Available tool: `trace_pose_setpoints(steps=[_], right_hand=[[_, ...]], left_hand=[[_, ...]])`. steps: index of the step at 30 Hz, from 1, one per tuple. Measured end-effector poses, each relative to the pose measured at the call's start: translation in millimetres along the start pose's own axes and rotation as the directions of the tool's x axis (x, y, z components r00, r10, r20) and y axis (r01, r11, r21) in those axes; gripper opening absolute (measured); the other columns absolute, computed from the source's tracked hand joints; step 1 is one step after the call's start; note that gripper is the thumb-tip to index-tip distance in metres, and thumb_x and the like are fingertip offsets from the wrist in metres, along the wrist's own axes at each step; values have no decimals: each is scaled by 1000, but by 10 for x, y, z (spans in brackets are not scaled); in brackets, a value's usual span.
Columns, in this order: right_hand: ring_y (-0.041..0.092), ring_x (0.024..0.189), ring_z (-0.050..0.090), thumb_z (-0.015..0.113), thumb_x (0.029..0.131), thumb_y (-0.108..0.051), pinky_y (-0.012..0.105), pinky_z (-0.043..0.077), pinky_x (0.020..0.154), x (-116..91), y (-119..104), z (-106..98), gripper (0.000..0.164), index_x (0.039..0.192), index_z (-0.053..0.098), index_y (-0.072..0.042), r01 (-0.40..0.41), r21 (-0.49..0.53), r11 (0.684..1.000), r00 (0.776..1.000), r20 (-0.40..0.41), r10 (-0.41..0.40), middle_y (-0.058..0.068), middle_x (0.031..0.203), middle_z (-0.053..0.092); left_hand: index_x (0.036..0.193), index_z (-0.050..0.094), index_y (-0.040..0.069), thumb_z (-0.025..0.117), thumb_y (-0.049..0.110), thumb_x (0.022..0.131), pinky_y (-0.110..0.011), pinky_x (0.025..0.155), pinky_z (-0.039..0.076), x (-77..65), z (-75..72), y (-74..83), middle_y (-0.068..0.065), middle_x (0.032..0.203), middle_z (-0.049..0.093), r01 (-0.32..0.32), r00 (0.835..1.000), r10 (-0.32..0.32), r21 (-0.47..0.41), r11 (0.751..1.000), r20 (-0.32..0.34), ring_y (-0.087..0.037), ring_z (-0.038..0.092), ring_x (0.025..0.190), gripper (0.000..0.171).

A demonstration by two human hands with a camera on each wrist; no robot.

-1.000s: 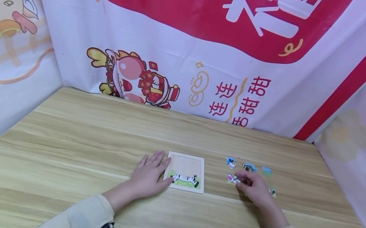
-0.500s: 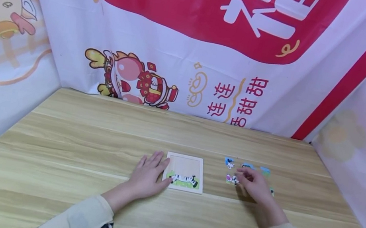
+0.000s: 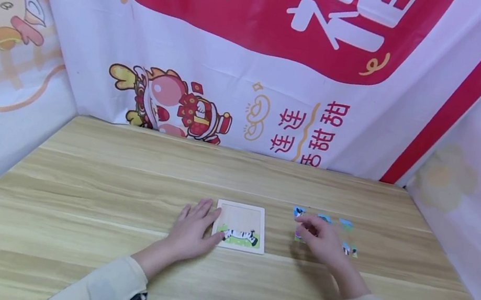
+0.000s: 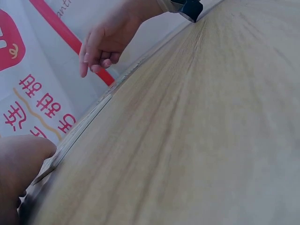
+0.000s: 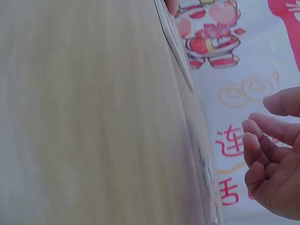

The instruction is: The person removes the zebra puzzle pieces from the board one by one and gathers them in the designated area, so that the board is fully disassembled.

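My left hand (image 3: 192, 231) lies spread with its fingers on the left edge of a puzzle frame (image 3: 241, 206). The thumb reaches its lower left corner. Along the frame's bottom lies a strip of zebra legs on green puzzle (image 3: 241, 237); bare wood shows above it. My right hand (image 5: 281, 150) hovers over loose puzzle pieces, with a gap between thumb and forefinger and nothing held. Its other fingers are loosely bent. A blue piece (image 3: 299, 211) lies just beyond its fingertips. The hand partly covers a piece with some pink (image 3: 298, 234).
More loose pieces lie to the right: a blue and green piece (image 3: 345, 224) at the back and a piece with black and white (image 3: 346, 249) nearer. A printed cloth (image 3: 217, 61) hangs behind the wooden table (image 3: 148, 156).
My right hand has lifted away from the black-and-white piece with pink and shifted slightly left and up, its fingers parting. My left hand stays on the frame.
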State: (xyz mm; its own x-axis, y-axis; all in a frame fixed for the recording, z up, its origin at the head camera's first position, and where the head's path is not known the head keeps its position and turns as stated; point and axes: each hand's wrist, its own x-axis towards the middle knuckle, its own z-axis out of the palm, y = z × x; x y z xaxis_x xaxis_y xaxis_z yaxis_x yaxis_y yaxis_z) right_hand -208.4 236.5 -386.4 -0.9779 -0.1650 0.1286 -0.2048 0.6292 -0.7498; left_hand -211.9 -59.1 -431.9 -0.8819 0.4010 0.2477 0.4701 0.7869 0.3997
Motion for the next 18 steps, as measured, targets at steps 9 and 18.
trace_pose_setpoints(steps=[9,18], right_hand=[[19,71,49,59,80,-5,27,44,60,-9,-178,330,29,108,55,2,8,111,994,984,174,-27,6,81,54],[18,72,48,62,77,-9,28,44,62,17,-203,566,35,109,55,0,93,102,990,972,209,-112,6,85,53]], left_hand=[[130,38,7,45,40,86,-49,99,11,-38,-12,67,-16,137,24,-223,974,225,-53,973,29,-29,16,126,56],[134,31,9,39,48,86,-48,99,9,-104,-8,186,-15,139,18,-316,934,315,-23,948,169,-29,12,127,62]])
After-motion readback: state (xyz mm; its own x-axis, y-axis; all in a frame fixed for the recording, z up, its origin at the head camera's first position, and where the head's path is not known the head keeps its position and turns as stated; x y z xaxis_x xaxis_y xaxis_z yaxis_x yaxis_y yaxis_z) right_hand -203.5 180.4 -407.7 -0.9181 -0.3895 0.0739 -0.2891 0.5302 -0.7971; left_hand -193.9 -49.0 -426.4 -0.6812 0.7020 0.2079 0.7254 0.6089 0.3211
